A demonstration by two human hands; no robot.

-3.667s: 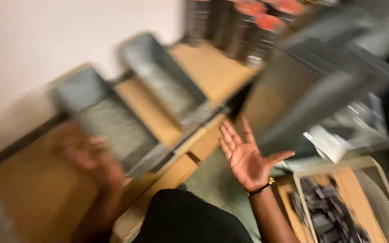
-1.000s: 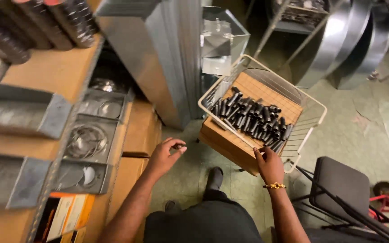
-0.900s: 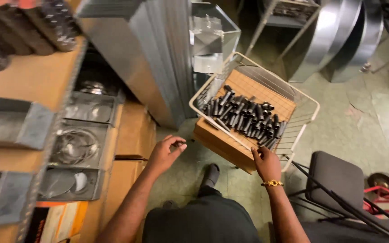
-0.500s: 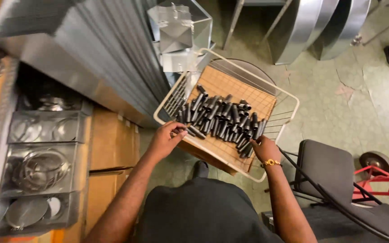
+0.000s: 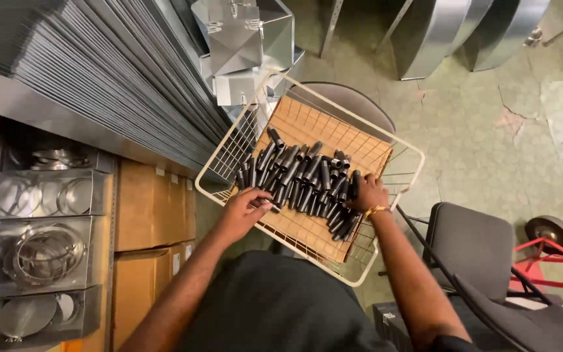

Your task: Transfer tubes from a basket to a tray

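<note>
Cracked green floor (image 5: pixel 490 150) shows below, a grey padded chair (image 5: pixel 470 251) close at the right. Nearer the body, the left hand (image 5: pixel 245 210) pinches one dark metal tube at the near rim of a white wire basket (image 5: pixel 229 156). The right hand (image 5: pixel 367 193) curls loosely over the heap of tubes (image 5: pixel 301 179). Sorting looks barely begun, with most tubes left heaped. Cardboard boxes (image 5: pixel 151 208) and stacked sheet-metal panels (image 5: pixel 99 72) crowd the left; metal ducts (image 5: pixel 438 32) stand beyond.

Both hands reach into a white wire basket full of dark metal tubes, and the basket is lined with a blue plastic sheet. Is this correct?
Not quite: the head view shows the white wire basket lined with brown cardboard, not blue plastic. Both hands do reach the dark metal tubes.
</note>
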